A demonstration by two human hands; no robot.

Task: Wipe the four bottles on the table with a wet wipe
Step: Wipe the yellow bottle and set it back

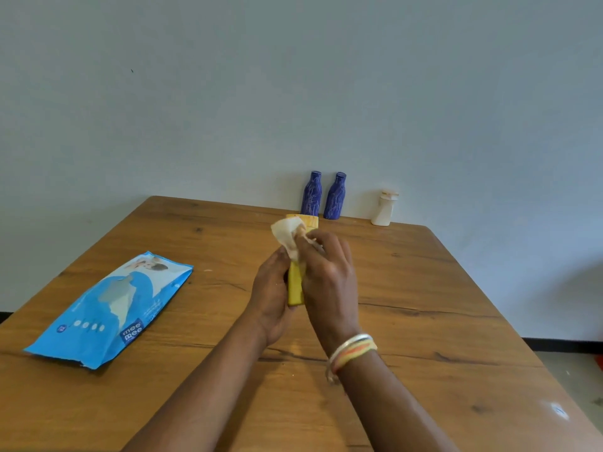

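Fingers (318,239) of our right hand (329,275) pinch the wet wipe (285,236) against the yellow bottle (295,287) our left hand (270,288) grips; wetness may let it slip.

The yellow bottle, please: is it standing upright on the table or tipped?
Tipped. The yellow bottle lies lengthwise in the left hand, pointing away, while the right hand presses the wet wipe on it.

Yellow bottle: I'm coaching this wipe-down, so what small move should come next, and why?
Probably draw the wet wipe down the yellow bottle toward its near end. The right hand holds the wipe near the far end, the left hand grips the bottle, and its near part shows uncovered.
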